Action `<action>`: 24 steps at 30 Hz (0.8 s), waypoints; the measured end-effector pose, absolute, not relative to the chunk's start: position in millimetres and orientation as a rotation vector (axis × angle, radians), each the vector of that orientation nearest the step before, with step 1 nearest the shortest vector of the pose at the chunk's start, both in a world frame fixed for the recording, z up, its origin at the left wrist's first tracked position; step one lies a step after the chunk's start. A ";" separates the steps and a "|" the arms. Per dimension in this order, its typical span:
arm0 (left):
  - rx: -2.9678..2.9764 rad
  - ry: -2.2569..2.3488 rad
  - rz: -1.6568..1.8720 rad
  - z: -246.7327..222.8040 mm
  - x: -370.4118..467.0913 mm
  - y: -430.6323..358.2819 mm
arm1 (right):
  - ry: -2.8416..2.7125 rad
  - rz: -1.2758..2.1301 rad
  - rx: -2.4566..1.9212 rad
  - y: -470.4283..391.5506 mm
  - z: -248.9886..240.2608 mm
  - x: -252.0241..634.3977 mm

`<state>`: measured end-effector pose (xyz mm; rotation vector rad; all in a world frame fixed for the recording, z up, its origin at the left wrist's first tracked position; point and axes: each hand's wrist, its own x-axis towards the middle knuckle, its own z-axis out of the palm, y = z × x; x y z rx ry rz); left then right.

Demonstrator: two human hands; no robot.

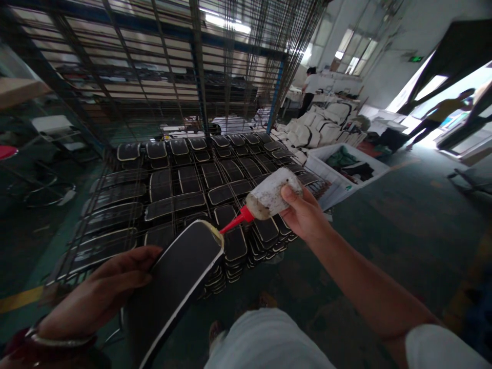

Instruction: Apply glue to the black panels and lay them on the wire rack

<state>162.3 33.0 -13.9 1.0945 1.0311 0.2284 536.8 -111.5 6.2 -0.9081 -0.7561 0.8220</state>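
Observation:
My left hand [115, 277] grips the left edge of a long dark panel [180, 277] with rounded corners and a pale rim. The panel is held at a slant, and its lower end runs out of view. In my right hand [303, 212] is a white, stained squeeze bottle [271, 192] with a red nozzle [237, 220], tipped down to the left. The nozzle's tip is at the panel's upper right corner, where a yellowish strip shows along the rim. Whether anything flows from the tip is too small to tell.
Rows of similar dark panels [177, 205] lie on a wire rack [200, 87] ahead, some stacked. To the right stands a white bin [346, 187] of cloth, with white bundles [319, 125] behind it. One person [308, 89] is at the back, another [442, 115] by the doorway.

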 end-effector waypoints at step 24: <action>0.907 1.037 0.444 -15.2 199.0 6.4 | -0.625 0.701 -0.936 -127.3 -7.5 520.5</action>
